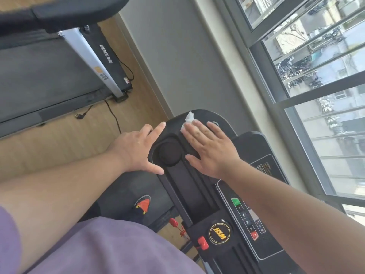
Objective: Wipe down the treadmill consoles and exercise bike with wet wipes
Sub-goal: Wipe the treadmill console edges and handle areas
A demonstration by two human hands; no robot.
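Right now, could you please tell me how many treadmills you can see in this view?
2. The near treadmill is under both hands, the right hand pressing a wet wipe on its console. The second treadmill stands at upper left on the wood floor. Others may lie out of view.

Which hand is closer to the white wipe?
The right hand. It presses flat on the wipe on the console. The left hand holds the console's edge, apart from the wipe.
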